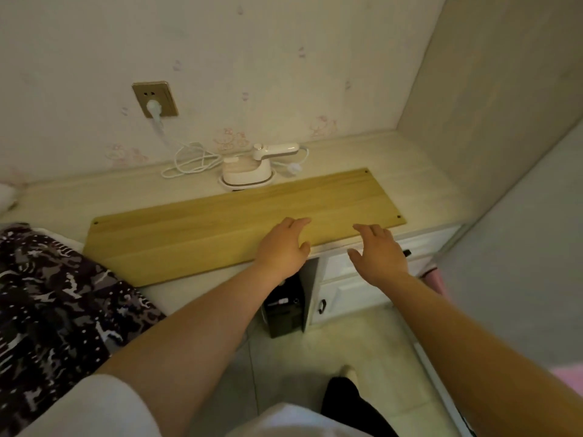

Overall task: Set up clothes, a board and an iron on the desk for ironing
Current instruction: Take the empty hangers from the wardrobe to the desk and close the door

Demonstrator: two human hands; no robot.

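Board [220, 222] lies flat before the iron [249, 170]; both hands' fingers [295, 223] spread loose, clothes [56, 298] come next.

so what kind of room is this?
Probably a bedroom at home: cartoon-print wallpaper, a built-in desk with white drawers, and patterned fabric at left. A wooden board and a plugged-in iron sit on the desk.

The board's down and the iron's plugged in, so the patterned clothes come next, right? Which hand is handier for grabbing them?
Probably the left hand. The patterned clothes lie at the left end of the board, on that hand's side; the right hand would have to cross over.
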